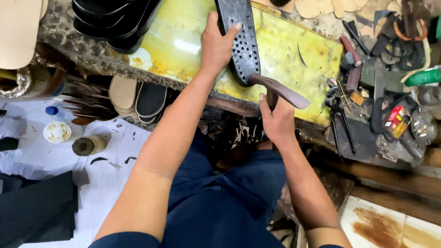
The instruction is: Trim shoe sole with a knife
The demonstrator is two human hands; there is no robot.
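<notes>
On yellow board [183,41] — hands [218,43] pin sole [241,41]; tool clutter [390,92] beside.

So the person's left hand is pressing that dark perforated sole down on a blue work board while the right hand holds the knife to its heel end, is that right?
Not quite: the work board is yellow, not blue, as the head view shows. The rest holds: the left hand presses the dark perforated sole down on it, while the right hand holds the knife to its heel end.
</notes>
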